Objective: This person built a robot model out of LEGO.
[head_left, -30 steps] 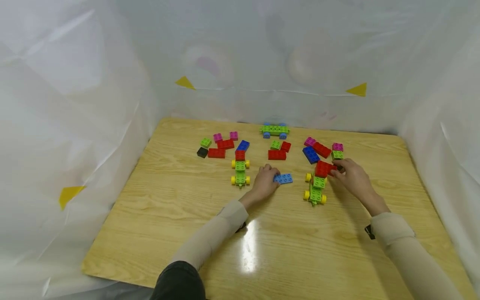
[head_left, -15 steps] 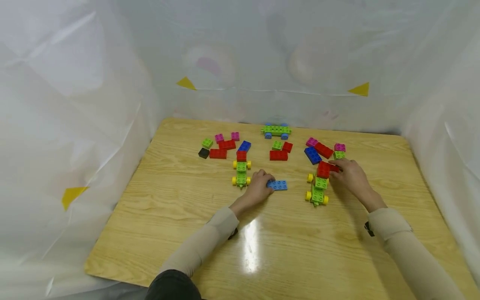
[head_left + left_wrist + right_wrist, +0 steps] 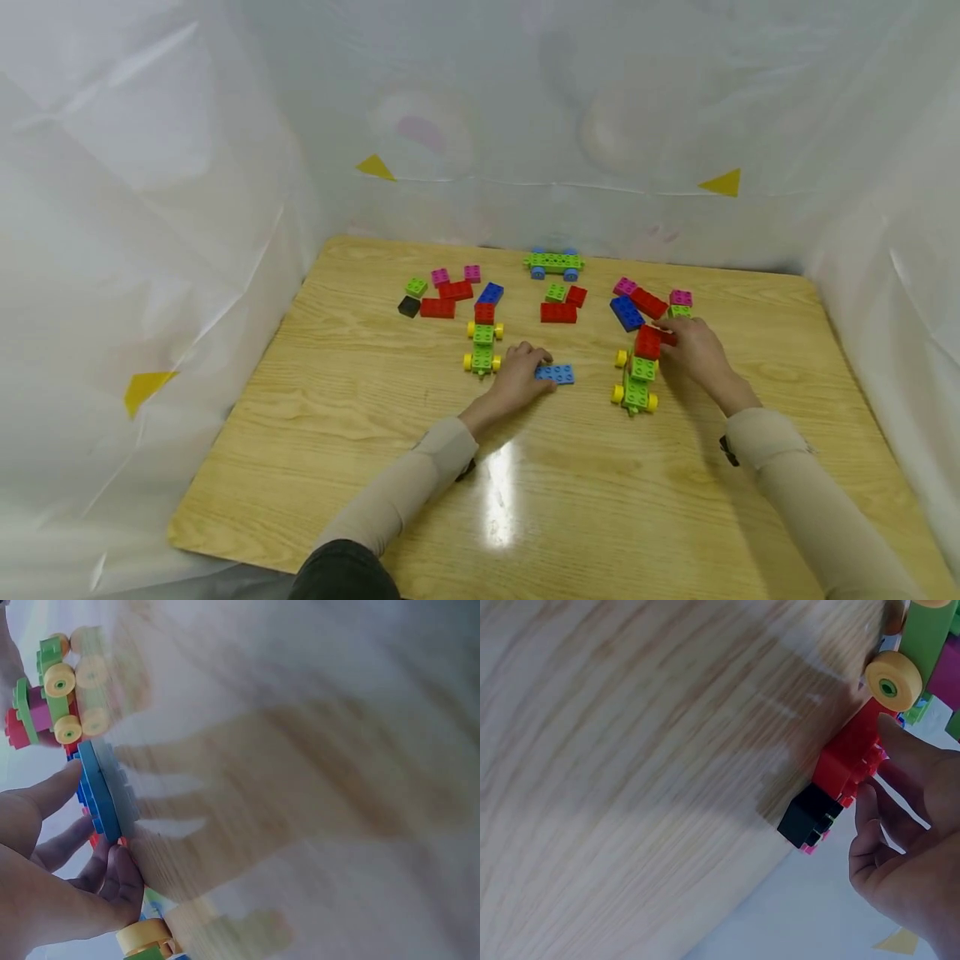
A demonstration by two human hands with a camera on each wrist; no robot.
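In the head view my left hand (image 3: 517,377) pinches the left end of a light blue building plate (image 3: 558,374), thumb on the near edge, fingers on the far edge. The left wrist view shows the plate (image 3: 101,791) edge-on, close over the table. My right hand (image 3: 697,354) has thumb and fingertips on a red brick (image 3: 666,337), partly hidden behind a toy car (image 3: 636,392). That car has yellow wheels and a stack with a red top. In the right wrist view the red brick (image 3: 847,754) lies between the car wheel (image 3: 892,679) and a dark brick (image 3: 810,815).
Left of my left hand stands another yellow-wheeled car (image 3: 482,348). A green base (image 3: 553,263) with blue wheels sits at the back. Loose bricks lie in a row behind: a black brick (image 3: 408,307), a red brick (image 3: 558,312), a blue brick (image 3: 627,312). White sheeting (image 3: 555,125) surrounds the table.
My left hand has drawn the light blue plate leftward and nearer to me. The right hand stays at the red brick beside the car, its fingers shifting only slightly.
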